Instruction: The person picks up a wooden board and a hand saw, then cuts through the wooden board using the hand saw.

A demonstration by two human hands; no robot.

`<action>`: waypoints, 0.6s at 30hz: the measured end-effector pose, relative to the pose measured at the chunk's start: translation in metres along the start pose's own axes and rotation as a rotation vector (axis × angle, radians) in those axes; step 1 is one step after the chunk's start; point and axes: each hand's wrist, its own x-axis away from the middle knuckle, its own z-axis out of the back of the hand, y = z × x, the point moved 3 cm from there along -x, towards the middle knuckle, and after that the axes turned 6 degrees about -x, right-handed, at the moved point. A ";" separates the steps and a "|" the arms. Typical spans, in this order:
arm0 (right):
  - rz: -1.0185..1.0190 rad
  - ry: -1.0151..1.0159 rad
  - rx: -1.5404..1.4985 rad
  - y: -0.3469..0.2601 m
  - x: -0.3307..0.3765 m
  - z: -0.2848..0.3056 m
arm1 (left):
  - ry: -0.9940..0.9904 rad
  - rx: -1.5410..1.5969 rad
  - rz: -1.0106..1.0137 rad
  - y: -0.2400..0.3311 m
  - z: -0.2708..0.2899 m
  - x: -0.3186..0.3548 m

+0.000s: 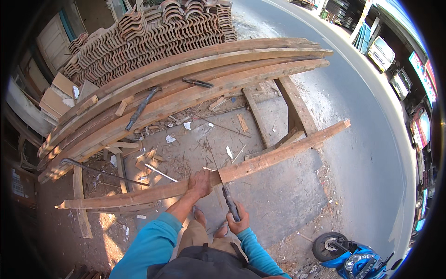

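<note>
A long wooden beam (274, 158) lies across in front of me, rising from lower left to upper right. My left hand (200, 182) is closed over it near the middle, pressing from above. Just right of that hand, a saw (230, 201) crosses the beam; its thin blade shows nearly edge-on and reaches past the far side. My right hand (238, 218) is wrapped around the saw's dark handle, on the near side of the beam. How deep the blade sits in the wood I cannot tell.
Long beams (232, 76) lie side by side beyond, bearing a hammer-like tool (143, 107) and a dark slim tool (197, 83). A curved metal bar (102, 169) lies at left. Roof tiles (153, 39) are stacked behind. A blue motorcycle (357, 260) stands lower right, beside the road (371, 153).
</note>
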 end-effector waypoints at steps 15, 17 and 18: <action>0.115 -0.026 0.040 0.003 -0.013 -0.005 | -0.052 0.059 0.035 0.003 -0.013 0.006; 0.173 -0.024 -0.071 -0.036 0.001 -0.004 | -0.032 -0.002 0.037 -0.004 -0.034 0.006; 0.170 -0.018 -0.083 -0.064 0.014 0.004 | -0.028 -0.045 0.020 -0.008 -0.043 0.004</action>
